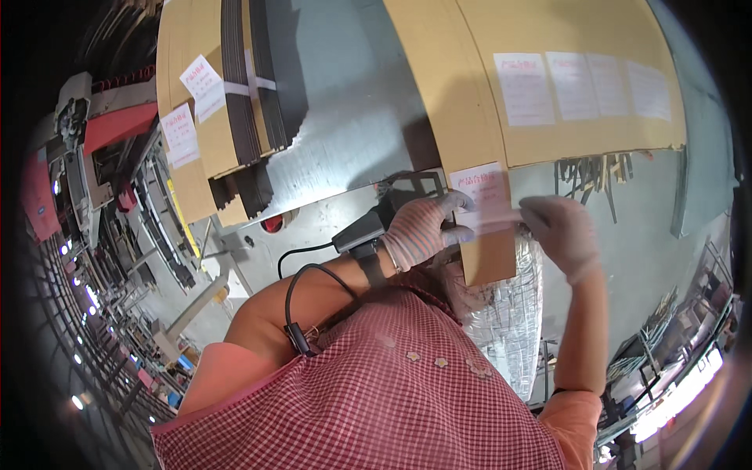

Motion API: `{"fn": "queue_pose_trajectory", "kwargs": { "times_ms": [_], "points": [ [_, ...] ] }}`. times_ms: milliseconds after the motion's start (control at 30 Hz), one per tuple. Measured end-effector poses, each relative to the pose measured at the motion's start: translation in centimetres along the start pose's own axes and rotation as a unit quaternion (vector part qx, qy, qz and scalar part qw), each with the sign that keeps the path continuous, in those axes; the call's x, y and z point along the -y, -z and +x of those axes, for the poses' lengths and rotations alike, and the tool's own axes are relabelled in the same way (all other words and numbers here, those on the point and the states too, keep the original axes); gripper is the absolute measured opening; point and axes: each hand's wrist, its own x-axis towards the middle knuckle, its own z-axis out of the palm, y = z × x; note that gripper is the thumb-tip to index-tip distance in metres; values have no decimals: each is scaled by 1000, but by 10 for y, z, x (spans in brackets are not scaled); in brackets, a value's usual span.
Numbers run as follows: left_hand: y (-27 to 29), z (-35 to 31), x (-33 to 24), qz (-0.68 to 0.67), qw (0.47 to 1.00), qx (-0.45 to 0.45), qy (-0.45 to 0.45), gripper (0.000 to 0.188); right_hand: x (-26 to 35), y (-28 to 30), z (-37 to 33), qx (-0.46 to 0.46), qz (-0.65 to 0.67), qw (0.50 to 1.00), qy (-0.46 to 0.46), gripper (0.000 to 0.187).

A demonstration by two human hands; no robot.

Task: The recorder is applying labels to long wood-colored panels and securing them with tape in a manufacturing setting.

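Observation:
A long cardboard piece (489,262) juts over the near edge of the table, with a white printed label (479,186) on it. Across the label's lower part runs a translucent strip that looks like clear tape (497,219). My left hand (419,231), in a striped glove, grips the left edge of the cardboard, its fingers and thumb by the label. At the right edge my right hand (565,235), in a pale glove, is closed in a pinch on the strip's right end. Whether my left fingers also touch the strip, I cannot tell.
A grey metal table (352,110) carries a cardboard stack with several labels (525,90) at right. Dark-edged cardboard bundles (251,78) stand at left. Below the overhanging piece is a foil-like wrapped bundle (513,329). A black cable (294,286) loops by my left arm. Machinery (117,157) stands far left.

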Motion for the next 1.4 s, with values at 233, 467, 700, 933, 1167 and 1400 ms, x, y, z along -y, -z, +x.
{"fn": "queue_pose_trajectory", "kwargs": {
  "times_ms": [233,467,700,933,1167,1400],
  "points": [
    [14,16,13,-59,995,-28,81,48,-70,-95,2,-56,254,924,-279,25],
    [-6,-2,6,-7,977,14,212,68,-52,-98,-96,-8,184,974,-134,47],
    [-35,-60,-4,-126,928,280,212,52,-30,-47,-108,102,-58,989,-93,29],
    [37,-54,-23,-237,944,203,106,16,46,20,-22,288,136,943,93,37],
    [-31,19,105,-453,878,58,143,23,-123,-81,56,235,523,819,-27,46],
    [-97,13,159,-47,990,33,-131,37,-88,-96,20,-61,423,896,-119,50]
  ]
}}
